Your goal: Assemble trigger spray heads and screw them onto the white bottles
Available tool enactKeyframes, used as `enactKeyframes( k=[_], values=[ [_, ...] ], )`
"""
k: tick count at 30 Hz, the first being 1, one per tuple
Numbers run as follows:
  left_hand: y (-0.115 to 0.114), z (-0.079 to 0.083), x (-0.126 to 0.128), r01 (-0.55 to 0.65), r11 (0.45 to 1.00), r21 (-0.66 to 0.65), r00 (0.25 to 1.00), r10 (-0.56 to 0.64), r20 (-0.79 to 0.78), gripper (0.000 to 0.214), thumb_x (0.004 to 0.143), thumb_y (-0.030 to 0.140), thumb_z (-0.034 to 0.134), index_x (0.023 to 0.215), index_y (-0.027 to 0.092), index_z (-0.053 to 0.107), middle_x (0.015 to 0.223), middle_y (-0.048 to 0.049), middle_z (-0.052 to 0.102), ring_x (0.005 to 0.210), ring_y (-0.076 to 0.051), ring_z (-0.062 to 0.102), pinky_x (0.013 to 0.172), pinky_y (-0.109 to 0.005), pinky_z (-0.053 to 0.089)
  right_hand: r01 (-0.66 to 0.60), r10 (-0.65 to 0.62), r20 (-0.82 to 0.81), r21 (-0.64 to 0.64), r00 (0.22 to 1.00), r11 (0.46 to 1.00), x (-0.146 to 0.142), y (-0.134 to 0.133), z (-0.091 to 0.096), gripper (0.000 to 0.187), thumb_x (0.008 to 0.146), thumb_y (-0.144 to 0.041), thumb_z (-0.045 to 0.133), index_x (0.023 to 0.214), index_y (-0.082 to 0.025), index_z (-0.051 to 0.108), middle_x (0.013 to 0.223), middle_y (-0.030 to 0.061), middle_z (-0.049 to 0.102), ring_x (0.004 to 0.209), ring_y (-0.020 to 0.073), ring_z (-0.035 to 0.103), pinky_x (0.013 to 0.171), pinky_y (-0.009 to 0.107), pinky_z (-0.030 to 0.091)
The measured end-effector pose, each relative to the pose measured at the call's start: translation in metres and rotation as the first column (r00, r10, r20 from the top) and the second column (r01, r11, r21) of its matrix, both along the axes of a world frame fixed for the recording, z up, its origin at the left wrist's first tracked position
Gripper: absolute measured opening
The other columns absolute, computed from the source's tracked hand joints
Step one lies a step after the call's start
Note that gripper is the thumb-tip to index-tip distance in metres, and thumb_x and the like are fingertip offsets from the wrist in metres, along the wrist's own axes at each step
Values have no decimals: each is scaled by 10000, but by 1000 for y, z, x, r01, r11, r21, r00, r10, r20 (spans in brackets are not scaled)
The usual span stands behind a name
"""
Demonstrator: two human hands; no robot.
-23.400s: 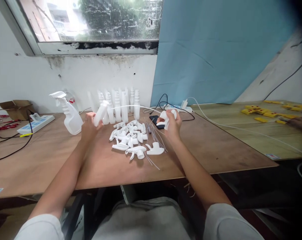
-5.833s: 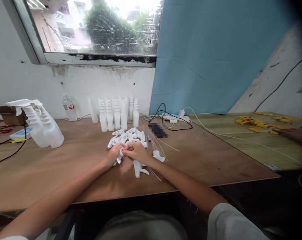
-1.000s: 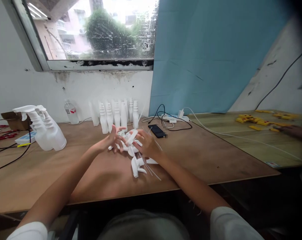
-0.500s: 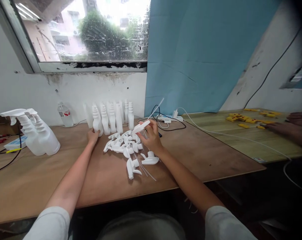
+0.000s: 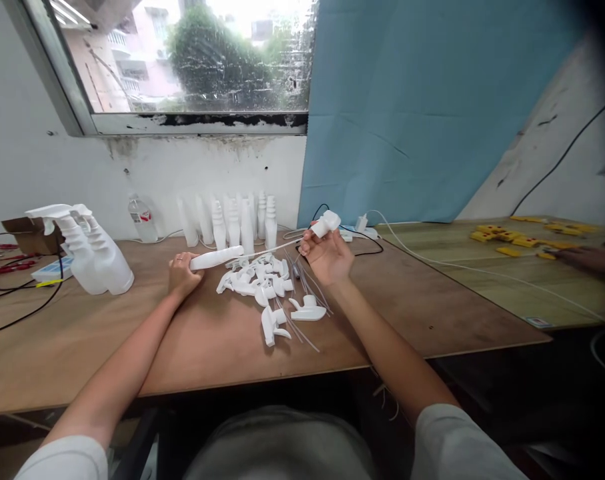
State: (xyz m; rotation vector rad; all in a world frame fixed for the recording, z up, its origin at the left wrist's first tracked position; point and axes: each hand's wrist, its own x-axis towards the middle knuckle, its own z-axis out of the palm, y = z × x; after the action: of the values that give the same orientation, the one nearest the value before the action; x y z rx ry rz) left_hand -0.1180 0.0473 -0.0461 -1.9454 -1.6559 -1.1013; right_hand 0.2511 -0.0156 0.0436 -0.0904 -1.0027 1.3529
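My left hand (image 5: 184,275) is closed around a white spray bottle (image 5: 216,258), tilted nearly level with its neck toward the right. My right hand (image 5: 328,257) grips a white trigger spray head (image 5: 325,224). Its thin dip tube (image 5: 277,249) runs left to the bottle's mouth; whether the tip is inside I cannot tell. Below lies a pile of white trigger spray heads (image 5: 262,275) with thin tubes (image 5: 302,331). Behind it stand several white bottles (image 5: 233,223) without heads.
Two bottles with spray heads (image 5: 113,263) stand at the left, near a cardboard box (image 5: 32,235) and a clear labelled bottle (image 5: 142,219). Cables and a white plug (image 5: 361,223) lie at the back. On the right table, another person's hand (image 5: 589,259) is beside yellow pieces (image 5: 507,239).
My left hand has lifted a bottle from the row and tipped it rightward. My right hand has turned the spray head, so its tube now points left to the bottle's mouth.
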Motion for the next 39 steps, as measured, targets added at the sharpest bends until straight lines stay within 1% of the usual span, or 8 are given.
enactKeyframes(
  k=[3,8,15,21,27,32,37,39],
  values=[
    [0,1,5,9,1000,-14,1000,-9,1,282,690,200,574,970,181,601,985,-99,661,1004,-319,562,868,-423,405,44,-44,-28,-23,999,999,2,4,0,281,891,-447,486,930,-208,628,807,40,602,640,144,544,596,307,482],
    [0,-2,0,23,999,-26,999,-22,37,298,686,196,577,984,184,586,1003,-104,651,1014,-321,553,875,-424,407,111,-115,-79,-53,990,992,8,15,-1,281,901,-452,474,902,-216,628,776,30,596,614,134,523,563,288,478],
    [1,-1,0,25,999,-37,999,-24,46,305,679,187,583,984,190,593,1011,-105,650,1040,-322,552,889,-422,403,100,-109,-88,-92,990,991,9,19,-4,336,915,-474,443,891,-205,644,768,31,582,609,128,512,557,280,476],
    [-1,0,1,36,999,-32,998,-34,48,315,681,184,579,995,185,601,1030,-104,656,1050,-320,551,904,-426,396,146,-149,-30,-90,988,985,8,15,-2,345,906,-511,460,899,-214,635,765,28,568,612,134,511,562,287,482],
    [1,0,1,36,999,-33,998,-34,51,304,675,185,591,978,185,606,1008,-99,659,1032,-321,557,892,-422,405,127,-133,-59,-94,989,987,8,16,-2,332,912,-474,442,895,-211,644,767,30,573,607,132,499,564,290,469],
    [2,-2,1,52,998,-32,995,-49,82,299,679,181,589,977,190,600,992,-93,656,1022,-311,557,900,-417,409,149,-152,-30,-99,988,984,9,16,-2,346,905,-507,449,880,-220,639,769,30,563,604,136,492,565,293,465],
    [0,-1,3,58,998,-38,995,-55,82,301,680,174,586,980,191,603,992,-91,659,1026,-307,561,896,-407,411,129,-134,-53,-88,990,988,11,17,-1,346,912,-494,445,889,-216,650,762,26,556,594,125,494,547,281,468],
    [-2,0,5,61,997,-44,994,-57,95,302,682,177,586,983,191,602,993,-89,660,1024,-306,561,900,-407,410,142,-146,-48,-85,988,986,12,18,-2,351,913,-500,443,897,-217,651,765,26,553,595,125,499,548,283,478]
  ],
)
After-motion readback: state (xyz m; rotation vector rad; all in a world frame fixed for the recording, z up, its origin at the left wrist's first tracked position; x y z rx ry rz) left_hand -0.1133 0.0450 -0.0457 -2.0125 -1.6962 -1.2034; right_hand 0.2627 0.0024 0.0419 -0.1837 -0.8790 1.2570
